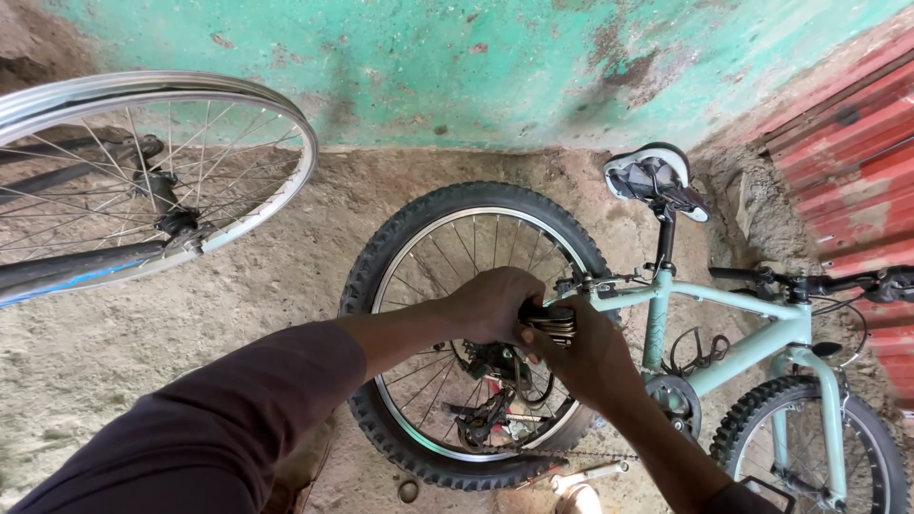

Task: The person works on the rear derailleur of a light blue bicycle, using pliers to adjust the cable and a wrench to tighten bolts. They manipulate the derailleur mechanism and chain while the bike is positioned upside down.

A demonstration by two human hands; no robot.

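My left hand (pixel 495 303) and my right hand (pixel 586 357) meet over the rear wheel (pixel 447 238) of a pale green bicycle (pixel 752 324). Both hands are closed on a dark folding multi-tool (pixel 552 322), the left from above, the right from below. The bicycle stands upright, seen from above, with its black and white saddle (pixel 652 176) at the top and its handlebar (pixel 819 284) to the right. The rear sprockets and derailleur (pixel 490 400) show beneath my hands.
A bare silver spoked rim (pixel 257 205) of another bicycle hangs at upper left. A chipped green wall (pixel 457 67) runs along the back and red corrugated sheet (pixel 857 143) at right. A small tool (pixel 590 473) lies on the dirt ground below the rear wheel.
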